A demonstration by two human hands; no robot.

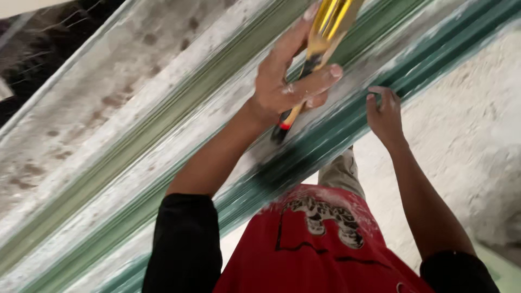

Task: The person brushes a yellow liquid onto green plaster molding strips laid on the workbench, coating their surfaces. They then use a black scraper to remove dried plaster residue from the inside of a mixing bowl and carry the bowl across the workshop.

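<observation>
Fingers of the left hand (287, 81) are clamping around a yellow-handled tool (317, 49), its long axis running steeply upward past the fingertips, dark butt pointing down. Right hand (386, 115) fingers are curling onto the green moulding (325, 144) just beside.

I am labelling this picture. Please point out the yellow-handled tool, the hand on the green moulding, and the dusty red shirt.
yellow-handled tool (320, 38), head view, on the yellow handle.
right hand (385, 115), head view, on the back of the hand.
red shirt (304, 260), head view, on the plain red cloth.
</observation>
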